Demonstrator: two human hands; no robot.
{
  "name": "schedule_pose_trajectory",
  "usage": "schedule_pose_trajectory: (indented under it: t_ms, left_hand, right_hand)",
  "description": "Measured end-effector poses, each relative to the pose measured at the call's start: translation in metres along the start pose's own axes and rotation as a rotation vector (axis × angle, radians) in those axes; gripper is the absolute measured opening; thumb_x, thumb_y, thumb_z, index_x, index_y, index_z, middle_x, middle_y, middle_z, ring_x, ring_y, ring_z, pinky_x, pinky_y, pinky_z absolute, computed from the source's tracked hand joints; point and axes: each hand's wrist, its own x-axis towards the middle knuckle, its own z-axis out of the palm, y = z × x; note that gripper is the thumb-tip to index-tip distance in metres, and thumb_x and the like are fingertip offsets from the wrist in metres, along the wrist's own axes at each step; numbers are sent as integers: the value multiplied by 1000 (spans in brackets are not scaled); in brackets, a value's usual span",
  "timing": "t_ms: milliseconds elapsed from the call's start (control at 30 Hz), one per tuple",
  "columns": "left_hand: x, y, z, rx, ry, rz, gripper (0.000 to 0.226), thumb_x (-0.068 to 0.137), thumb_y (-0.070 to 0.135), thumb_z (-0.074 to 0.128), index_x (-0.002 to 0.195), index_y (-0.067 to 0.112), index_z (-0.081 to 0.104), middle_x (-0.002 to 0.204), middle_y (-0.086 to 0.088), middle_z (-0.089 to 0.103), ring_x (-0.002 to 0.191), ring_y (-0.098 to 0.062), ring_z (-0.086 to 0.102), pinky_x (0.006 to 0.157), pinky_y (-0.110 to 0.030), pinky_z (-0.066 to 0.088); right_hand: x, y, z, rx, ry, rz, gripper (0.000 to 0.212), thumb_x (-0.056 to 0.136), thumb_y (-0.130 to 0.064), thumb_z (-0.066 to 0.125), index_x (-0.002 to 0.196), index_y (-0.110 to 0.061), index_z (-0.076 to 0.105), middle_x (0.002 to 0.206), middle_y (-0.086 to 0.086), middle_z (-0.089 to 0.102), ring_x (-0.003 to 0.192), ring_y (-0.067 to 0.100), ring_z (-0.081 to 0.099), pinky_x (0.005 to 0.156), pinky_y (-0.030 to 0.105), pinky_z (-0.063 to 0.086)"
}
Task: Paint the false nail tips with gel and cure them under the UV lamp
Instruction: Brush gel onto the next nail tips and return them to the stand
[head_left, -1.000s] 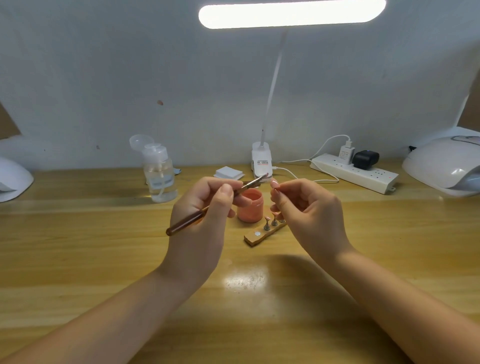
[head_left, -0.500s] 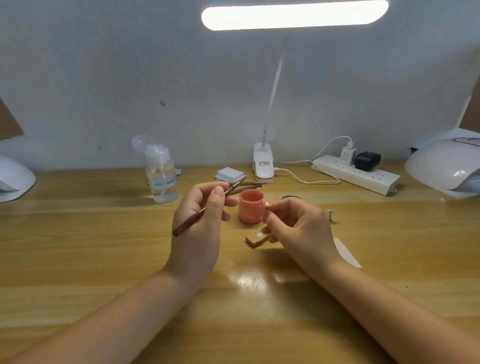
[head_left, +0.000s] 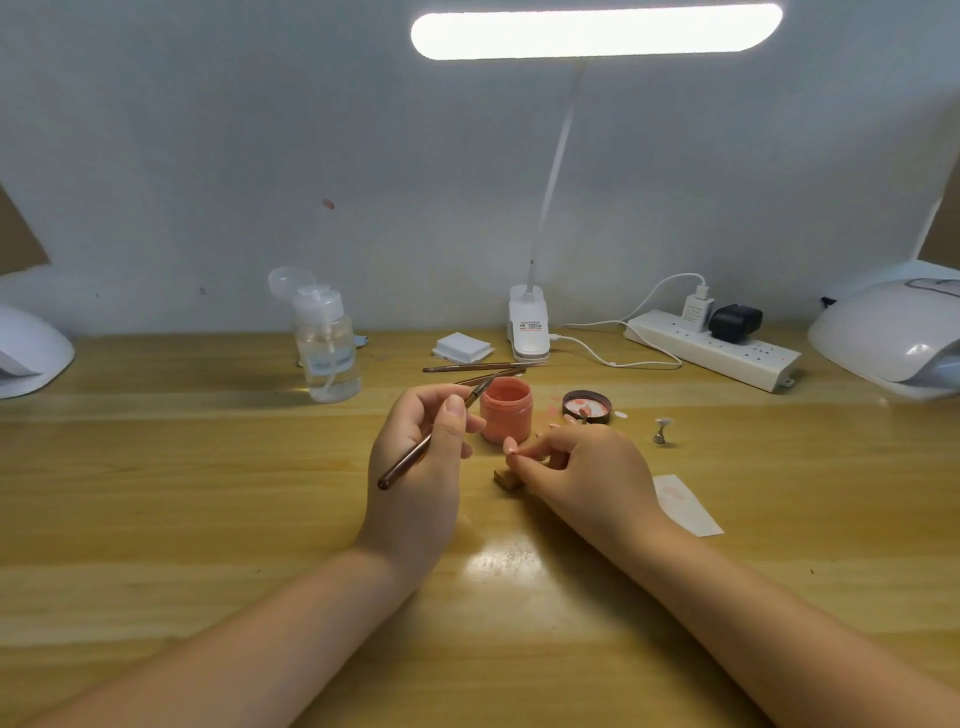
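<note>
My left hand (head_left: 421, 457) grips a brown gel brush (head_left: 431, 436), its tip beside the open pink gel jar (head_left: 506, 410). My right hand (head_left: 582, 467) is low over the wooden nail stand (head_left: 506, 480) and pinches a pink-painted nail tip (head_left: 511, 446) on its holder. Most of the stand is hidden under that hand. The jar's lid (head_left: 586, 407) lies to the right, smeared with pink. A single metal tip holder (head_left: 661, 430) stands alone further right. One white UV lamp (head_left: 888, 338) sits at the far right, another (head_left: 26, 353) at the far left.
A pump bottle of clear liquid (head_left: 327, 353) stands back left. Two spare brushes (head_left: 478, 369), white pads (head_left: 462, 347), the desk lamp's base (head_left: 529, 330) and a power strip (head_left: 711, 351) line the back. A paper strip (head_left: 685, 504) lies by my right wrist.
My right hand has come down from in front of me to the wooden stand with the nail tip. My left hand lowered a little, still with the brush.
</note>
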Motion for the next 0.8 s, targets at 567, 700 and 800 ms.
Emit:
schedule_pose_trajectory:
  t_ms: [567,700,800]
  left_hand:
    - [2,-2,-3,36,-23,-27,13,100,19,49,98,22,62,79,7,67,68,-4,59,65,-15,48]
    - [-1,0,-1,102,-125,7,12,99,21,51,92,26,60,80,6,64,74,-8,60,68,-19,50]
    - [-3,0,-1,165,-181,68,13,99,23,52,89,26,58,78,9,60,79,-6,58,71,-14,45]
  right_hand:
    - [10,8,-50,-237,-53,8,25,80,-39,64,66,-20,70,62,-2,64,64,18,58,53,31,44]
    - [25,33,-66,-485,-189,154,19,78,-46,60,82,-29,68,80,-8,63,79,15,58,60,26,48]
    - [26,43,-53,-450,-281,208,31,81,-52,58,106,-35,64,97,-8,62,92,15,58,74,34,55]
